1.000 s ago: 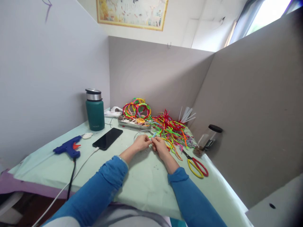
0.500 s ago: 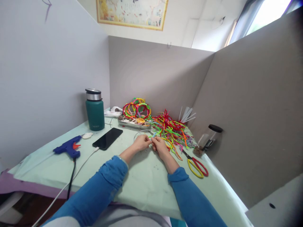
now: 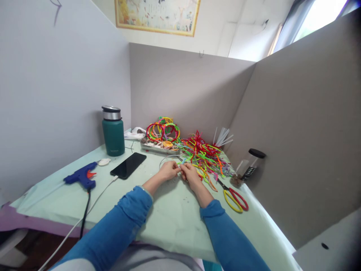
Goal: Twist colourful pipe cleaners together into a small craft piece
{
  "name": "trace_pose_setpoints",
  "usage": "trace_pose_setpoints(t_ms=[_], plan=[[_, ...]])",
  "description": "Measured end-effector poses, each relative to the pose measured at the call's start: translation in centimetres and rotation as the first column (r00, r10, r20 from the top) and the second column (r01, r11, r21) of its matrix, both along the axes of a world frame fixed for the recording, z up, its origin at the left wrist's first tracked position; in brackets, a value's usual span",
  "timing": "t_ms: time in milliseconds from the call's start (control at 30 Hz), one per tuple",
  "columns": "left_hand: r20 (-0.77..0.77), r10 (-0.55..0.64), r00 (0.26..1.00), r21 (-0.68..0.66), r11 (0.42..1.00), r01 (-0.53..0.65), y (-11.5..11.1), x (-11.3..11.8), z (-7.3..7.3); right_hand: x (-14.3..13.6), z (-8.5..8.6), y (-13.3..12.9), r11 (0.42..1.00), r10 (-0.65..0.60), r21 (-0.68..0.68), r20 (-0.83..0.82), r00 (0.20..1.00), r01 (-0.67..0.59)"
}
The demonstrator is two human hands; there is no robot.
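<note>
Almost nothing changes across the last second: the 2 hands meet at the same spot in the centre of the frame, so the work appears to be a steady, fine hold. The left hand [image 3: 169, 170] and right hand [image 3: 190, 175] have fingers drawn narrow, tips together; a small light-blue piece [image 3: 183, 160] shows just above them, seemingly pinched, though which fingers grip it I cannot tell. A thin pale loop [image 3: 161, 162] curves behind the left hand.
</note>
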State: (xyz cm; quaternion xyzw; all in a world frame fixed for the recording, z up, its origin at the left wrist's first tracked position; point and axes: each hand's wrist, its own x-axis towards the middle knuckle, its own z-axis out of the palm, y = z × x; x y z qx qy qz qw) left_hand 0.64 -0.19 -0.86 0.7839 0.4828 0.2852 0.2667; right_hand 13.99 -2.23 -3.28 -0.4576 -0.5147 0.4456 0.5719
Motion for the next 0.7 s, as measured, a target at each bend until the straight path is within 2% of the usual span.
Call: trace_pose_setpoints(t_ms=[500, 700], plan=[[-0.01, -0.003, 1.0, 0.019, 1.0, 0.003, -0.16, 0.02, 0.03, 0.13, -0.21, 0.1, 1.0, 0.003, -0.001, 0.006, 1.0, -0.003], [-0.069, 0.014, 0.998, 0.1, 0.995, -0.007, -0.14, 0.08, -0.07, 0.12, -0.35, 0.29, 1.0, 0.016, 0.001, 0.001, 1.0, -0.016]])
